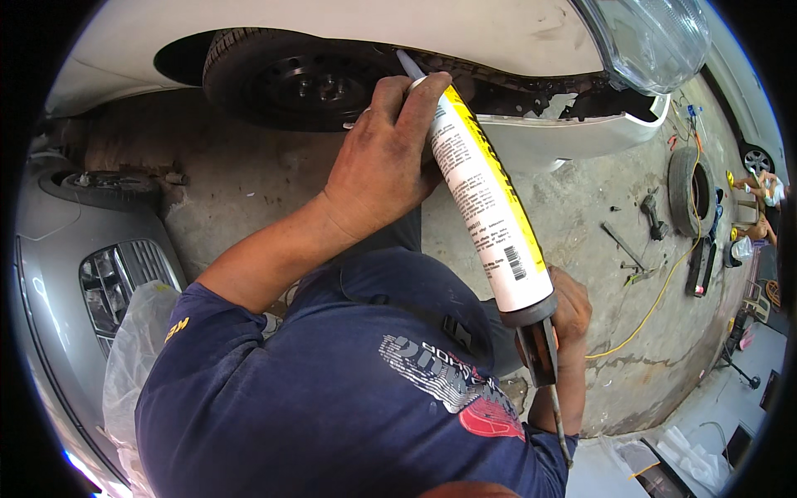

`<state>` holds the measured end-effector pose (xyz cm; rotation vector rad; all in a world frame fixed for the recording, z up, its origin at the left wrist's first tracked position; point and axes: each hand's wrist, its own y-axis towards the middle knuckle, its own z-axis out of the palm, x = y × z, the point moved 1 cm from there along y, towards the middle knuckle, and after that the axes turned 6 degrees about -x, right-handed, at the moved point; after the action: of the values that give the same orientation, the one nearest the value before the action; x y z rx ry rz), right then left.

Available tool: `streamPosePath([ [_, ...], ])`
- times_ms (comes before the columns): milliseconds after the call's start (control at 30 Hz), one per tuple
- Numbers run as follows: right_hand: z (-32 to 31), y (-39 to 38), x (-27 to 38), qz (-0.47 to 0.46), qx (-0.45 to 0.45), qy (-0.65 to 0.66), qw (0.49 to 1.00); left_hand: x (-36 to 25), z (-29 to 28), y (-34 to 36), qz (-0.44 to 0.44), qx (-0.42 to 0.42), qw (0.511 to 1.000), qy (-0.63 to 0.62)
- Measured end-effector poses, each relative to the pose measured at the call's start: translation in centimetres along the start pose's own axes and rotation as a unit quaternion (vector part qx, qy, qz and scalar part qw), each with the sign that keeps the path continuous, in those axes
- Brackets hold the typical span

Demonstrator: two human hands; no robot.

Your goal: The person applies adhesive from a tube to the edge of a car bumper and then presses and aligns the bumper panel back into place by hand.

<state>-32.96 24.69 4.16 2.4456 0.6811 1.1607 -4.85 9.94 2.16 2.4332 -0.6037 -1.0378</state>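
Observation:
A white and yellow sealant cartridge (486,199) lies slanted across the middle of the view, seated in a dark caulking gun (538,353). My left hand (386,149) is wrapped round the cartridge's front end. Behind the cartridge's rear end, my right hand (571,311) grips the gun's handle, its fingers partly hidden. The gun's thin rod sticks out toward my body. The pale nozzle (407,62) points up at the edge of the white car's wheel arch, beside the black wheel (307,83); whether its tip touches anything, I cannot tell.
The white car's bumper (573,137) hangs apart from the fender below the headlight (656,41). A grey car (75,241) stands at the left. To the right, a loose tyre (689,191), a yellow hose (656,303) and several tools lie on the concrete floor (249,183).

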Motion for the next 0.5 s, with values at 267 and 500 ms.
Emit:
streamPosePath([
  [267,0.43,-0.45,-0.34,-0.005,-0.019,-0.015,1.000,-0.24,-0.04,0.08,0.017,-0.004,1.000,-0.002],
  [500,0.03,-0.93,-0.51,-0.006,-0.004,-0.026,1.000,-0.30,0.03,0.12,-0.009,0.001,1.000,-0.009],
])
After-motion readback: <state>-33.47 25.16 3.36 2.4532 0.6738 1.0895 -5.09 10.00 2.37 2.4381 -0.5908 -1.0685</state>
